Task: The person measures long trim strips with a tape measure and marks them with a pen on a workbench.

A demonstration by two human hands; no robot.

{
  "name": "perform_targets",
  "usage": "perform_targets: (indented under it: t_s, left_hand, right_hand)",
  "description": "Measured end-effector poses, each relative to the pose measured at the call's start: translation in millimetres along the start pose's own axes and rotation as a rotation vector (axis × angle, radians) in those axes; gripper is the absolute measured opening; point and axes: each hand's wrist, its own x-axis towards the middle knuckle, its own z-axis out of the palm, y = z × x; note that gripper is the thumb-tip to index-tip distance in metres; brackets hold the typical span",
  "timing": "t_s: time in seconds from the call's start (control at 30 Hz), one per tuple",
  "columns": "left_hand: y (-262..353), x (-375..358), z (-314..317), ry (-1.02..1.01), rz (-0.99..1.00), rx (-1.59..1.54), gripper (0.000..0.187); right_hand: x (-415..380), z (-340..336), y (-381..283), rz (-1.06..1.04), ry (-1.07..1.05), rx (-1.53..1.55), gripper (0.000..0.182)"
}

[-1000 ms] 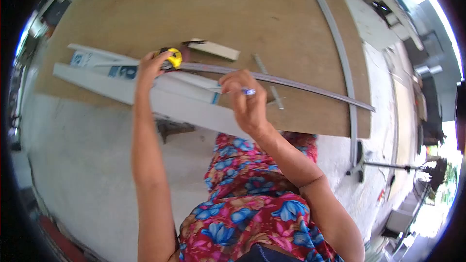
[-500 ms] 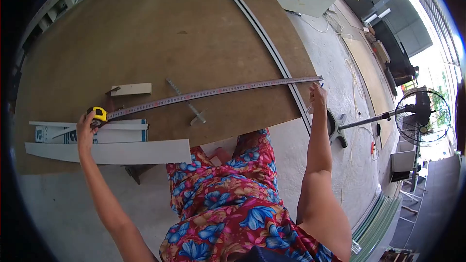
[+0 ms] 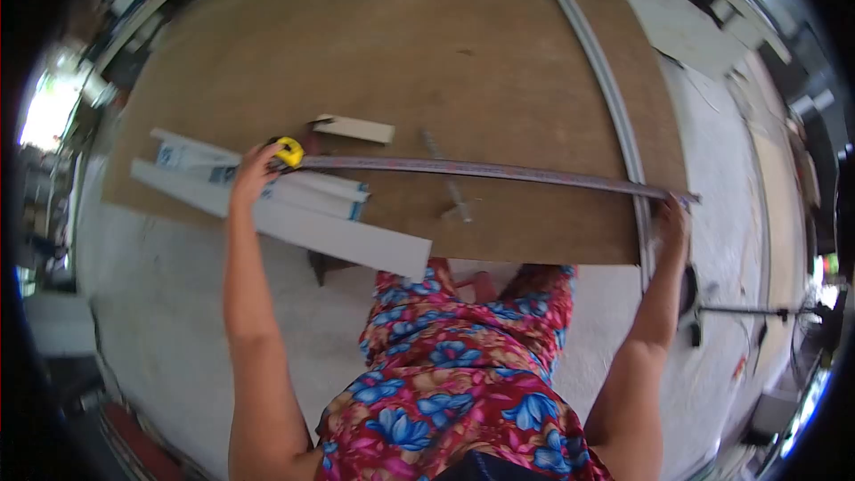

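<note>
My left hand (image 3: 254, 176) is closed around the yellow and black case of a tape measure (image 3: 288, 152). Its long metal blade (image 3: 499, 174) runs out across the brown board table, over a thin metal ruler-like strip (image 3: 455, 185) and a long grey metal profile (image 3: 606, 80). At the blade's far end, past the profile, my right hand (image 3: 674, 218) has its fingers closed on the tip; blur hides the exact grip. Below the case lie white strips (image 3: 347, 236) and blue-and-white printed packaging (image 3: 191, 158). Just above the blade rests a short pale block (image 3: 356, 128).
The brown table (image 3: 401, 44) has its near edge right in front of my body. A fan's pole (image 3: 748, 309) stands on the floor at the right. Along the far right lies a long pale board (image 3: 773, 205).
The view has swung to the right-hand tilt's opposite, so the table appears turned and shifted rightward. Both hands still hold the stretched tape measure. The picture is blurrier now.
</note>
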Motion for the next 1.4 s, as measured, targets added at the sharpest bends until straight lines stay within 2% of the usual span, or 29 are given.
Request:
perform_targets:
  t_s: [0.07, 0.1, 0.2, 0.23, 0.27, 0.4, 0.5, 0.6, 0.63, 0.67, 0.77, 0.83, 0.9, 0.93, 1.13, 1.23, 1.33, 1.4]
  left_hand:
    - [2, -1, 3, 0.03, 0.005, 0.01, 0.044]
    - [6, -3, 4, 0.042, -0.023, -0.009, 0.042]
    - [0, 4, 3, 0.059, -0.075, -0.084, 0.037]
    - [3, 2, 5, 0.078, -0.079, -0.093, 0.037]
    - [6, 0, 9, 0.09, -0.084, -0.101, 0.037]
    - [15, -6, 17, 0.075, -0.081, -0.122, 0.04]
    - [23, -11, 18, 0.076, -0.068, -0.116, 0.041]
    - [34, -18, 10, 0.094, -0.065, -0.068, 0.041]
    - [32, -18, 4, 0.1, -0.067, -0.069, 0.041]
    - [31, -17, -4, 0.108, -0.067, -0.069, 0.041]
    - [31, -20, -26, 0.16, -0.088, -0.064, 0.039]
    - [23, -17, -43, 0.219, -0.106, -0.035, 0.037]
    - [18, -21, -60, 0.23, -0.085, -0.043, 0.034]
    - [13, -20, -68, 0.248, -0.095, -0.051, 0.033]
    - [-4, -10, -91, 0.372, -0.083, -0.032, 0.036]
    - [-15, 1, -108, 0.407, -0.099, 0.001, 0.038]
    - [-29, 5, -115, 0.494, -0.102, -0.02, 0.038]
    - [-34, 6, -119, 0.517, -0.098, -0.045, 0.037]
  right_hand:
    - [-13, -7, -25, 0.268, -0.006, 0.221, 0.026]
    - [-13, -3, -17, 0.175, 0.065, 0.282, 0.03]
    - [30, -19, 7, 0.307, -0.012, 0.322, 0.026]
    - [49, -28, 31, 0.156, -0.018, 0.245, 0.027]
    - [38, -22, 6, 0.265, 0.063, 0.403, 0.027]
    - [44, -35, -11, 0.314, 0.088, 0.404, 0.023]
    - [53, -44, -7, 0.285, 0.173, 0.394, 0.022]
    - [84, -81, 39, 0.209, 0.188, 0.515, 0.021]
    - [79, -78, 32, 0.184, 0.191, 0.555, 0.021]
    - [67, -89, 23, 0.203, 0.088, 0.466, 0.024]
    - [75, -103, 44, 0.103, 0.158, 0.525, 0.028]
    - [76, -123, 44, 0.182, 0.028, 0.351, 0.031]
    - [95, -136, 71, 0.136, 0.013, 0.484, 0.031]
    - [92, -135, 67, 0.155, 0.054, 0.491, 0.033]
    - [88, -135, 76, 0.092, -0.053, 0.435, 0.033]
    - [84, -124, 74, 0.12, 0.04, 0.438, 0.027]
    - [74, -126, 61, 0.293, 0.005, 0.278, 0.022]
    - [85, -117, 70, 0.322, 0.157, 0.314, 0.02]
